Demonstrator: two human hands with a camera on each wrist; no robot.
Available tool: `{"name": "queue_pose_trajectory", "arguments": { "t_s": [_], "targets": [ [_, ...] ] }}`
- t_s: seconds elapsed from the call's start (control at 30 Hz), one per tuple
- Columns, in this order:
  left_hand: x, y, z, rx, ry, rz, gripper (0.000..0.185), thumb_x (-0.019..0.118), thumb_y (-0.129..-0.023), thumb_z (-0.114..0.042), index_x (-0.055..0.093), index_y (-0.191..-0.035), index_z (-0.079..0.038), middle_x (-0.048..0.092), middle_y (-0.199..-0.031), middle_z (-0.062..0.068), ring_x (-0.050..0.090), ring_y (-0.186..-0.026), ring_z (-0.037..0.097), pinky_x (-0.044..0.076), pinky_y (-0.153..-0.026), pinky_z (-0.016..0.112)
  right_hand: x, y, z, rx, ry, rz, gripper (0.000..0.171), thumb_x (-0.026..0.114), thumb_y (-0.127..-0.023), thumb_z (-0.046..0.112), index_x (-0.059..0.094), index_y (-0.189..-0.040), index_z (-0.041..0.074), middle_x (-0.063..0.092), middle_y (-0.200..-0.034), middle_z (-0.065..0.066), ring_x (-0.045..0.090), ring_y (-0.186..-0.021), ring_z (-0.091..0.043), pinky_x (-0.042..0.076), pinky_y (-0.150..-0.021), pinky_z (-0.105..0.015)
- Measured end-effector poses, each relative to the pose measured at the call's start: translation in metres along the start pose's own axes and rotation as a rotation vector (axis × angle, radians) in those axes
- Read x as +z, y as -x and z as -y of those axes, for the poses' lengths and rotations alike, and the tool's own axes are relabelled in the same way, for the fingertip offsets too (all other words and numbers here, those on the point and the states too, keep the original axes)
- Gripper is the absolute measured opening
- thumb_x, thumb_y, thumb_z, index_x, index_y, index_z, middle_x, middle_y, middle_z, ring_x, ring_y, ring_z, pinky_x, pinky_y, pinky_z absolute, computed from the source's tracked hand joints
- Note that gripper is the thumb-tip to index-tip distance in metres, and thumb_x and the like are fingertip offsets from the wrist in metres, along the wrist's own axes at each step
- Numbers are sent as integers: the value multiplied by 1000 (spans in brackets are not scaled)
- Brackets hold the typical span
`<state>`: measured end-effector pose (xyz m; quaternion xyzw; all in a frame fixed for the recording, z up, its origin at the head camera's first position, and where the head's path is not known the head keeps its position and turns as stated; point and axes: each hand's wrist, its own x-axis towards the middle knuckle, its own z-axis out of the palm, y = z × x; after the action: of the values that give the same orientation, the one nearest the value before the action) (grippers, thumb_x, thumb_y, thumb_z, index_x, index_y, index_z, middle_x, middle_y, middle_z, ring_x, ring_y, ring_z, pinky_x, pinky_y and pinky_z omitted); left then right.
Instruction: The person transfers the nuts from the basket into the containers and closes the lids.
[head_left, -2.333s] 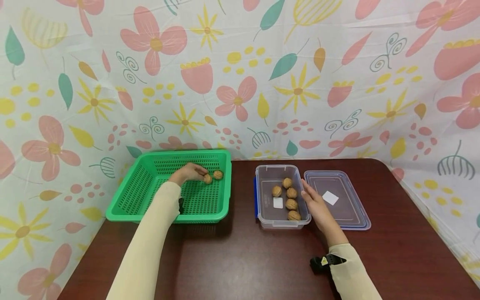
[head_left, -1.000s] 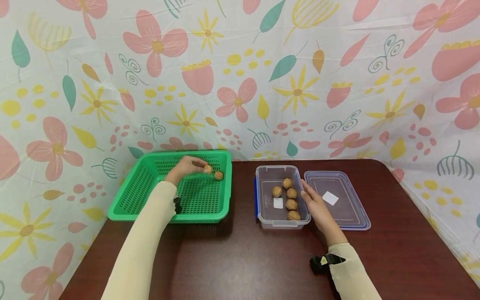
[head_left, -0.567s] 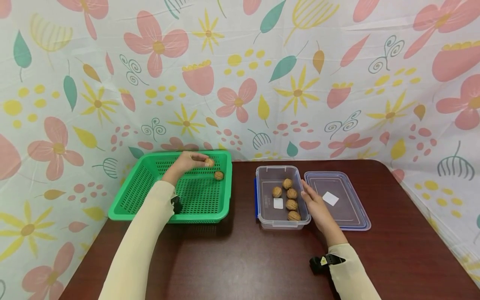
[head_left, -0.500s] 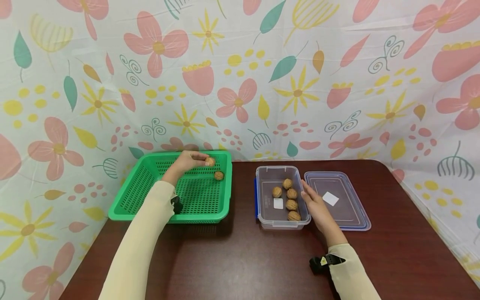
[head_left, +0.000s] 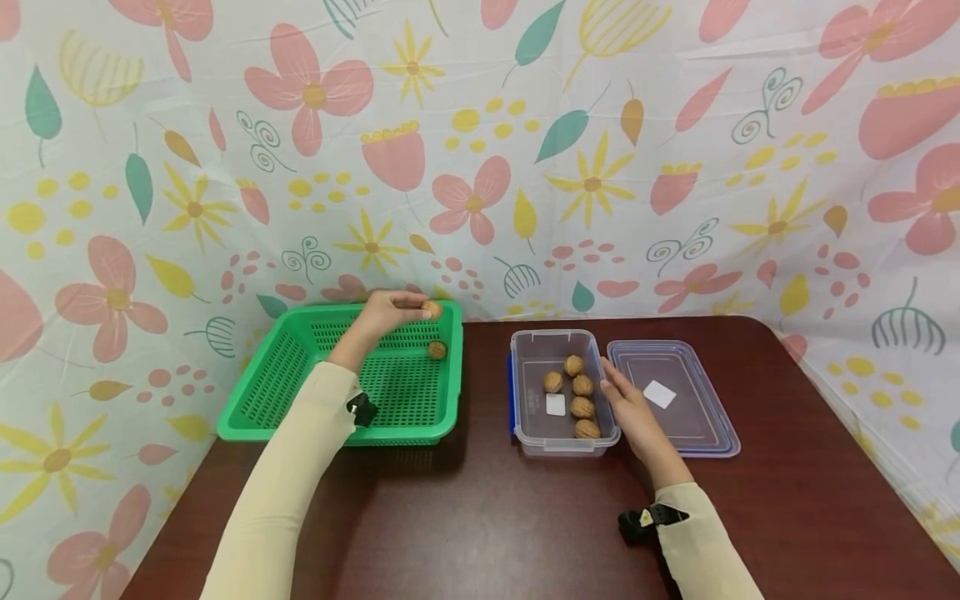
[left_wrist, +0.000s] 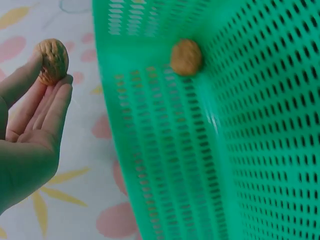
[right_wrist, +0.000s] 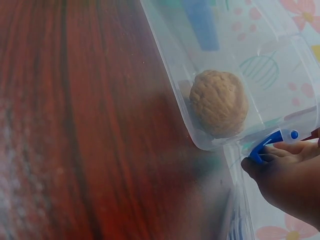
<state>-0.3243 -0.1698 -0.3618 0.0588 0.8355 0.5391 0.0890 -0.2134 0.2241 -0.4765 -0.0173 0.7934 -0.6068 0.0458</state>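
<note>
The left hand (head_left: 384, 311) pinches a walnut (head_left: 431, 309) at its fingertips above the green basket (head_left: 262, 392)'s far rim, with the clear container (head_left: 525, 433) toward four o'clock, steadied by the right hand (head_left: 633, 414)'s straight fingers.

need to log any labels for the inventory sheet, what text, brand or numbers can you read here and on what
No readable text anywhere.
White sticker in the clear container: looks blank.
White sticker on the lid: looks blank.
Yellow mark on the black wrist clip: too small to read.
Walnuts, green basket and flowered cloth: no lettering.
</note>
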Motion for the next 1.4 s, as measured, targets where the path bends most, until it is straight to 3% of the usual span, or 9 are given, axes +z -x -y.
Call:
{"name": "queue_pose_trajectory", "arguments": {
  "t_s": [0.37,0.67,0.87,1.07,1.4],
  "targets": [
    [25,12,-38,14,81,-41,40,73,-88,-18,65,-126,-9,62,-127,10,53,-122,24,41,-105,39,0,-2,1,-18,6,-5,53,34,-107,19,14,-155,9,7,-159,-17,5,-145,-38,9,-116,-56],
    [56,14,-59,45,144,-51,37,75,-86,-19,68,-121,-12,65,-123,5,54,-121,19,40,-105,39,-1,-3,-2,15,9,3,53,32,-107,18,12,-156,10,5,-160,-17,5,-145,-38,8,-116,-56],
    [81,20,-70,90,192,-30,35,74,-86,-14,68,-120,-10,66,-120,7,59,-114,20,46,-100,38,1,8,20,30,-34,18,53,32,-106,12,13,-155,5,4,-159,-20,2,-145,-40,7,-115,-57],
    [109,25,-72,114,217,-14,33,75,-85,-13,70,-118,-8,68,-117,7,62,-110,18,50,-94,32,3,13,29,22,-34,17,53,32,-106,10,12,-154,4,4,-158,-22,2,-145,-41,7,-115,-57],
    [157,27,-63,98,271,-12,32,75,-84,-7,71,-116,-6,69,-113,9,66,-103,19,54,-86,29,0,-2,-3,-11,4,1,54,34,-106,23,14,-155,9,8,-159,-18,7,-144,-40,10,-115,-57]
  ]
}}
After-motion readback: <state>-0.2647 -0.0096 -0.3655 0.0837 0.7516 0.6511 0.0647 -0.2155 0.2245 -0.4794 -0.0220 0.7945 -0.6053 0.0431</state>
